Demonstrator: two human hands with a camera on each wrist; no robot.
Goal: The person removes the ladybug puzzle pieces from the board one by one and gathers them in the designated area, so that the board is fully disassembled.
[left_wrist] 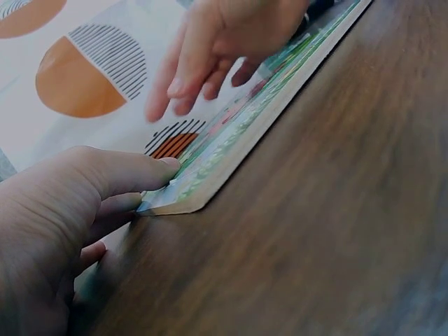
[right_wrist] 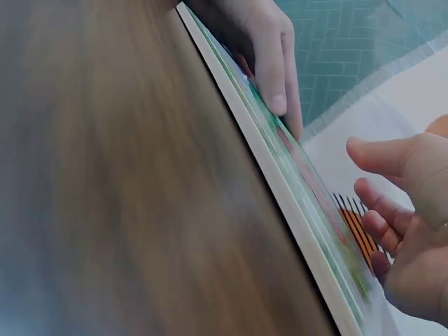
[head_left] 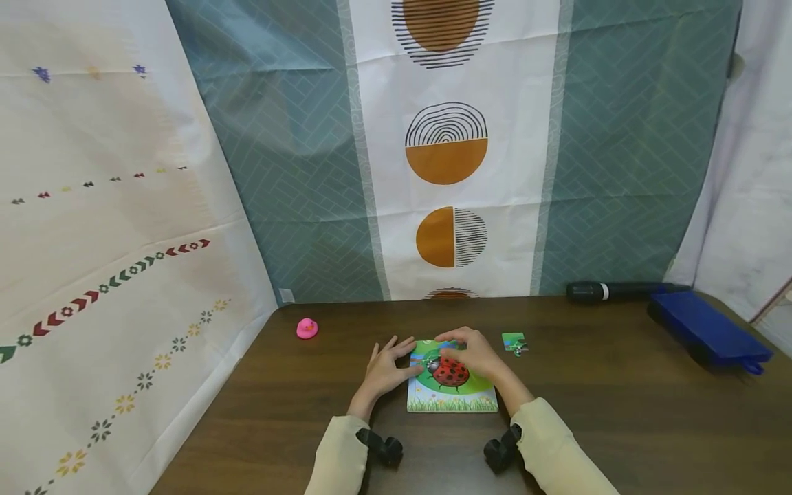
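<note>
A square wooden puzzle [head_left: 454,402] with a ladybug picture lies flat on the brown table. My left hand [head_left: 385,375] rests at its left side, fingers spread and the thumb lying on the picture. In the left wrist view the left thumb [left_wrist: 133,171] touches the puzzle's top near a corner. My right hand [head_left: 476,354] is over the upper right part of the puzzle, its fingers slightly bent. The right wrist view shows that right hand [right_wrist: 413,217] apart from the surface with nothing between thumb and fingers. A loose puzzle piece [head_left: 514,343] lies right of the puzzle.
A pink rubber duck [head_left: 306,328] sits at the back left of the table [head_left: 278,426]. At the back right lie a blue dustpan-like object [head_left: 711,330] and a black cylindrical handle [head_left: 612,291]. Patterned cloth [head_left: 297,172] hangs behind the table.
</note>
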